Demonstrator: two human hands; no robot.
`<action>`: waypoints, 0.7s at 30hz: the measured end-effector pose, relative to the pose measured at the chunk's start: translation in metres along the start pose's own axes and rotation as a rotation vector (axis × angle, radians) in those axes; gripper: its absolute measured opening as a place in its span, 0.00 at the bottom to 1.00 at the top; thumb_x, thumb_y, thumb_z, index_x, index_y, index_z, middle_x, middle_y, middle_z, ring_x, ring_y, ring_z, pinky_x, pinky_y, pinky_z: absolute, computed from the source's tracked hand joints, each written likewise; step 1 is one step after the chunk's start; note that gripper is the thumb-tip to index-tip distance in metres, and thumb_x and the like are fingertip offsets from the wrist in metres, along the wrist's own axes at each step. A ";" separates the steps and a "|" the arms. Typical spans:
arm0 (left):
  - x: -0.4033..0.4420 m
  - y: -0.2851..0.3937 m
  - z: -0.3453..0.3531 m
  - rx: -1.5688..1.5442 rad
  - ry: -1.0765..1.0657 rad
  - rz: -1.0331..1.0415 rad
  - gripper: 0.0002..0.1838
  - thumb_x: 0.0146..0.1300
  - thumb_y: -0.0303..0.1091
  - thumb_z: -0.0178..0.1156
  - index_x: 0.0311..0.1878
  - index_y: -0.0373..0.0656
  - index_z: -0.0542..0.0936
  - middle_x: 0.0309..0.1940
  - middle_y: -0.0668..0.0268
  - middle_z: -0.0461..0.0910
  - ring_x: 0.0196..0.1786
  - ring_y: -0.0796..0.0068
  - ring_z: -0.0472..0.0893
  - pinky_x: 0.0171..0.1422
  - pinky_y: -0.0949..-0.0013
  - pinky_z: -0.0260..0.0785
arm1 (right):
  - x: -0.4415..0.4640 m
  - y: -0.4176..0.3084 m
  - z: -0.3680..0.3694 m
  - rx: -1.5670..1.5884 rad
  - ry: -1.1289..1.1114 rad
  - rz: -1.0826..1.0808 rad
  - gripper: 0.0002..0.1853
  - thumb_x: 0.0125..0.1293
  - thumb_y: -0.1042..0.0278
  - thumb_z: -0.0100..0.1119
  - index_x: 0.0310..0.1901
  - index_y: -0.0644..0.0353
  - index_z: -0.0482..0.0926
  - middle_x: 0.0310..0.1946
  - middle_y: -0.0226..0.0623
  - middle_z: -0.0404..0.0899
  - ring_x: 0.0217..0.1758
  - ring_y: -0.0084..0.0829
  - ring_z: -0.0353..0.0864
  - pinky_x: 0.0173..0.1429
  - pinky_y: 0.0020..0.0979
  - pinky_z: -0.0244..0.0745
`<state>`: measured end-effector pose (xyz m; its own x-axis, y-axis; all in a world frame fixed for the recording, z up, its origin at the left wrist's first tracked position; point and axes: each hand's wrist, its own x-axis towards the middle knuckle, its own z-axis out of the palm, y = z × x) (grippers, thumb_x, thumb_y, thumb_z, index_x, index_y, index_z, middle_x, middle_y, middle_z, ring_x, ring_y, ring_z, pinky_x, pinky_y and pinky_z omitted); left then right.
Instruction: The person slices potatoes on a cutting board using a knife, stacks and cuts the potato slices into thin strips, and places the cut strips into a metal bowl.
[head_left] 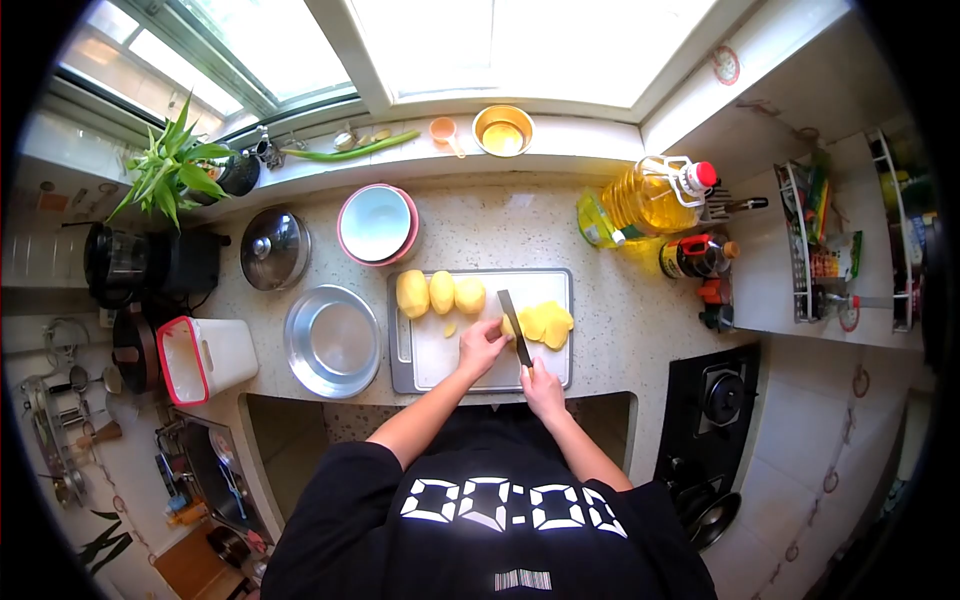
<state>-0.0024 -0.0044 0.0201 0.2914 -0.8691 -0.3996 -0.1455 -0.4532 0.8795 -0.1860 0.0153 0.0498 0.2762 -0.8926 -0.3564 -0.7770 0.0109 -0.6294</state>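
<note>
A grey-edged cutting board [430,365] lies on the counter. My right hand [543,390] is closed round the handle of a knife [515,328], whose dark blade points away from me across the board. Just left of the blade, my left hand [483,347] has its fingertips bent together against a small yellow potato piece [508,327], partly hidden by fingers and blade. Sliced potato [545,324] lies in an overlapping pile right of the knife. Three whole peeled potatoes [441,292] stand in a row at the board's back left, with a small scrap [450,329] below them.
Left of the board are a metal basin [333,341], stacked bowls [376,224], a lidded pan [274,249] and a red-rimmed white container [225,358]. At the back right stand an oil bottle [650,200] and a sauce bottle [695,257]. A stove [710,400] is at the right.
</note>
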 end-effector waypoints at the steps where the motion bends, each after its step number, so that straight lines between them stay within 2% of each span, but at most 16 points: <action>1: 0.001 0.001 -0.001 0.035 -0.010 0.007 0.27 0.58 0.33 0.76 0.60 0.34 0.82 0.50 0.56 0.88 0.51 0.70 0.88 0.59 0.68 0.81 | 0.001 -0.001 0.001 -0.012 0.002 0.005 0.15 0.74 0.56 0.56 0.48 0.60 0.72 0.28 0.59 0.81 0.36 0.65 0.82 0.38 0.60 0.76; 9: 0.003 -0.004 0.002 -0.157 -0.049 -0.076 0.31 0.59 0.33 0.75 0.65 0.31 0.77 0.52 0.54 0.87 0.54 0.69 0.88 0.61 0.67 0.80 | -0.004 -0.004 0.000 -0.048 0.041 -0.001 0.15 0.74 0.55 0.56 0.50 0.58 0.72 0.27 0.59 0.82 0.34 0.64 0.83 0.38 0.60 0.76; 16: 0.002 -0.010 0.003 -0.207 -0.044 -0.078 0.32 0.60 0.32 0.74 0.67 0.31 0.76 0.53 0.55 0.87 0.55 0.69 0.87 0.62 0.67 0.79 | -0.019 0.010 -0.013 0.018 0.075 0.007 0.11 0.74 0.61 0.58 0.43 0.59 0.71 0.26 0.56 0.80 0.33 0.63 0.82 0.34 0.58 0.74; 19: 0.003 -0.016 0.005 -0.211 -0.034 -0.086 0.32 0.60 0.31 0.74 0.66 0.32 0.76 0.52 0.55 0.87 0.54 0.69 0.87 0.62 0.67 0.80 | -0.029 0.012 -0.027 0.038 0.042 0.044 0.13 0.74 0.56 0.57 0.44 0.57 0.71 0.26 0.57 0.81 0.34 0.63 0.83 0.36 0.59 0.75; 21: 0.003 -0.016 0.005 -0.197 -0.034 -0.095 0.32 0.60 0.31 0.74 0.66 0.32 0.76 0.52 0.56 0.87 0.54 0.69 0.87 0.62 0.67 0.80 | -0.033 0.009 -0.034 0.037 0.054 0.024 0.13 0.74 0.56 0.58 0.44 0.57 0.71 0.26 0.56 0.81 0.33 0.63 0.83 0.36 0.58 0.76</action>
<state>-0.0038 -0.0012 0.0034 0.2624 -0.8320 -0.4888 0.0697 -0.4889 0.8695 -0.2211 0.0300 0.0795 0.2255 -0.9149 -0.3347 -0.7612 0.0489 -0.6467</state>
